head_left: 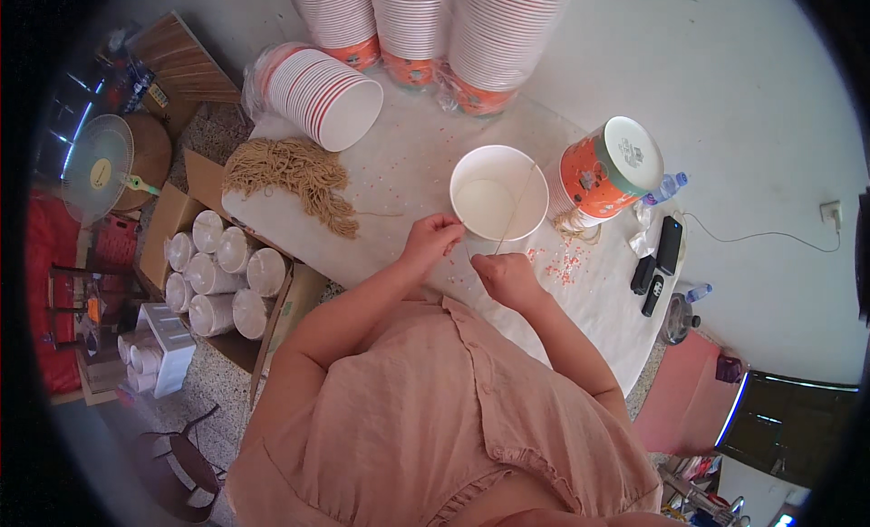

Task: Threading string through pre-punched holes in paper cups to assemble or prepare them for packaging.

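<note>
A white paper bucket (489, 214) stands upright on the table in front of me, its open mouth facing up. My left hand (433, 242) is closed in a pinch at the bucket's near left rim. At the near rim, my right hand (506, 279) is closed on a thin tan string (515, 210). That string slants up across the bucket to its far right rim. A fine strand also shows between the two hands, and the left fingertips appear to pinch it. A tangled bundle of the same tan string (288, 178) lies at the table's left.
Tall stacks of nested buckets (415, 24) stand at the back, with another stack (317, 96) on its side. An upside-down orange stack (598, 169) is on the right, near black devices (669, 244). Pinkish bits (566, 262) litter the tablecloth. A carton (195, 255) holds wrapped stacks.
</note>
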Demonstrator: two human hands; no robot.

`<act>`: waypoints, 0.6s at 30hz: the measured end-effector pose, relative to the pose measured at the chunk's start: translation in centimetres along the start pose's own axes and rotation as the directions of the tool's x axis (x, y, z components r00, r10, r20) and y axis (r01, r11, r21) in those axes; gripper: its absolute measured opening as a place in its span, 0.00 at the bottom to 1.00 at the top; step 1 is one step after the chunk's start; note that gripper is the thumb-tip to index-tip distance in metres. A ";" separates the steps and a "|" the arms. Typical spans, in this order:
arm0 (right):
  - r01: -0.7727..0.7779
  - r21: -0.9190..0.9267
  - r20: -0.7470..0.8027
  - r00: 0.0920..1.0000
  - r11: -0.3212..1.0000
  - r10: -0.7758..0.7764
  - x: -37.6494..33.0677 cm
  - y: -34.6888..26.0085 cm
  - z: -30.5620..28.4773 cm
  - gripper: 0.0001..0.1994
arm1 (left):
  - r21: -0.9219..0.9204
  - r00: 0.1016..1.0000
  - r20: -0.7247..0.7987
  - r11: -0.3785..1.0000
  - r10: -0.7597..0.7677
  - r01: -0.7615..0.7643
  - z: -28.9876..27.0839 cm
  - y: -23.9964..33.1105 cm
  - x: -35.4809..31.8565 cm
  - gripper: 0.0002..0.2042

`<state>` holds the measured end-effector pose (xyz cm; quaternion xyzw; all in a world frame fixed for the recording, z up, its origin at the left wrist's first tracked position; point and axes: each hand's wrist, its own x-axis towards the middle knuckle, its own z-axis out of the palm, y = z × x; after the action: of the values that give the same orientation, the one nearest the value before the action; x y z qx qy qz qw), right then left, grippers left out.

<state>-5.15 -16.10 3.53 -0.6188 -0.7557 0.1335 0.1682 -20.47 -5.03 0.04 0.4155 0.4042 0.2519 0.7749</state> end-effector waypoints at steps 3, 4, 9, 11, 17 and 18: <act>0.096 -0.041 0.017 0.995 0.995 -0.095 0.0 0.5 -0.3 0.01 | 0.023 1.000 0.004 0.999 0.030 -0.030 -0.4 0.0 0.3 0.04; 0.086 -0.051 0.027 0.996 0.995 -0.085 0.0 0.6 -0.2 0.01 | 0.036 0.999 0.010 0.999 0.035 -0.035 -0.3 0.0 0.3 0.04; -0.003 -0.078 0.043 0.999 0.997 0.006 -0.1 0.3 0.7 0.02 | 0.177 0.997 -0.007 0.981 0.076 -0.073 0.0 -0.4 0.4 0.03; 0.041 -0.034 -0.029 0.999 0.999 -0.042 0.0 0.1 1.1 0.04 | 0.231 0.981 -0.002 0.954 0.195 -0.189 0.1 -0.6 0.8 0.04; 0.090 -0.109 0.061 0.995 0.990 -0.084 0.2 0.3 0.5 0.02 | 0.301 0.961 0.013 0.916 0.275 -0.266 0.0 -1.0 1.7 0.03; 0.087 -0.109 0.060 0.995 0.990 -0.080 0.2 0.5 0.5 0.02 | 0.301 0.962 0.016 0.916 0.273 -0.265 0.1 -0.9 1.7 0.03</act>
<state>-4.96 -15.82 2.90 -0.5911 -0.7915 0.1009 0.1178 -19.44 -4.29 -1.45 0.5766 0.3870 0.2971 0.6554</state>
